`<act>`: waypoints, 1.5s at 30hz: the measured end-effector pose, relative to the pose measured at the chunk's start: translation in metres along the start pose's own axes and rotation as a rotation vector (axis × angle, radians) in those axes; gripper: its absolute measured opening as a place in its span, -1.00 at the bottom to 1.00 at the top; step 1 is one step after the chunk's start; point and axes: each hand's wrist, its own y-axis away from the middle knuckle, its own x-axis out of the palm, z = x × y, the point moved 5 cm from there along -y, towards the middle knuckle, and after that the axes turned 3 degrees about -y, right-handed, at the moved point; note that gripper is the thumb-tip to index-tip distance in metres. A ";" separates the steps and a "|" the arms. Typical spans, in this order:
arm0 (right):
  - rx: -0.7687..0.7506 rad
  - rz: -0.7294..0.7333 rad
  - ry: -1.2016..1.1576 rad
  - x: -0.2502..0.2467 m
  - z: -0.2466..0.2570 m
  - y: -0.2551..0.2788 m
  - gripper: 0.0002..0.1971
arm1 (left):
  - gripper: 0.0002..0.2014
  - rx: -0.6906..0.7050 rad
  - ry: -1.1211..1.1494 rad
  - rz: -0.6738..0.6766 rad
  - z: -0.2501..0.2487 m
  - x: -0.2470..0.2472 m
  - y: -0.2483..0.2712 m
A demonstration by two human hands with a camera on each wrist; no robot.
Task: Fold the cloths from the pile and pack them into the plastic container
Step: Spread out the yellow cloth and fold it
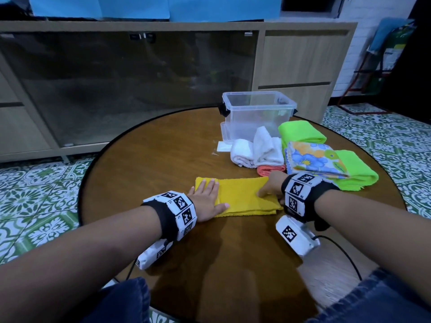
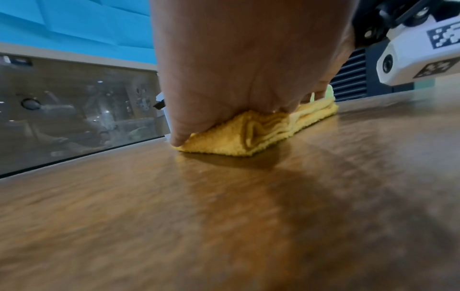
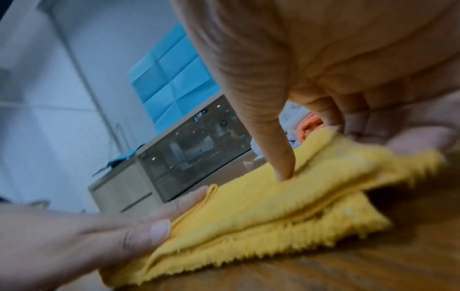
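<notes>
A: What lies nearest?

B: A yellow cloth (image 1: 242, 199), folded into a long layered strip, near the front edge of the round wooden table (image 1: 144, 159).

A: And the hands?

B: The left hand (image 1: 206, 201) lies flat, fingers straight, pressing the strip's left end. The right hand (image 1: 271, 188) is at the right end; its index finger pushes down on the top layer while the thumb lifts the edge, pinching it.

A: What's beyond?

B: To the far right, the pile: one white cloth (image 1: 256, 150), one orange cloth (image 1: 270, 170), one floral cloth (image 1: 314, 162) and two green cloths (image 1: 300, 132). Behind them stands one clear plastic container (image 1: 256, 110).
</notes>
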 end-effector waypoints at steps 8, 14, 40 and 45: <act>0.070 0.070 -0.324 -0.003 -0.004 0.011 -0.34 | -0.32 0.013 0.026 -0.003 0.001 -0.002 0.001; 0.080 0.105 -0.419 -0.001 -0.002 0.010 -0.32 | -0.33 0.018 0.034 -0.037 0.001 -0.003 0.002; -0.305 -0.069 -0.011 0.012 0.047 0.011 -0.62 | -0.46 0.148 -0.029 -0.238 0.007 -0.027 0.001; -0.372 -0.055 0.000 0.010 0.050 0.016 -0.52 | -0.30 0.220 -0.252 -0.168 0.011 -0.034 0.005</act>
